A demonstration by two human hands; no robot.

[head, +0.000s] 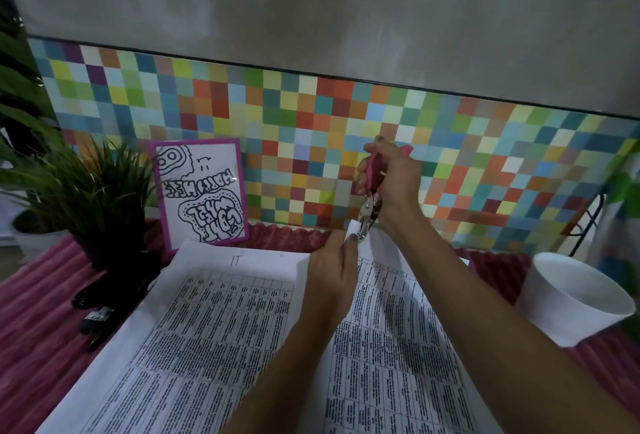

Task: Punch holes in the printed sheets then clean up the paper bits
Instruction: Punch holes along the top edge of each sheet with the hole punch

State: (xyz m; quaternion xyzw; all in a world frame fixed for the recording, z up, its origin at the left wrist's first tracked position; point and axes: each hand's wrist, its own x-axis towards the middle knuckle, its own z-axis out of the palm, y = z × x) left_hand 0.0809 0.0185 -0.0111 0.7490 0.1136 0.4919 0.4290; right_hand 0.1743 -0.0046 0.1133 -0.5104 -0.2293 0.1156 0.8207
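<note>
Printed sheets covered in dense tables lie on the pink table cover. My left hand pinches the top corner of a lifted sheet and holds it up. My right hand grips a pink-handled hole punch, handles squeezed in the fist. The metal jaws of the punch sit over the raised corner of the sheet, right next to my left thumb.
A white cup lies tilted at the right. A potted plant and a purple-framed drawing stand at the back left against a multicoloured checkered wall panel. A dark small object lies left of the sheets.
</note>
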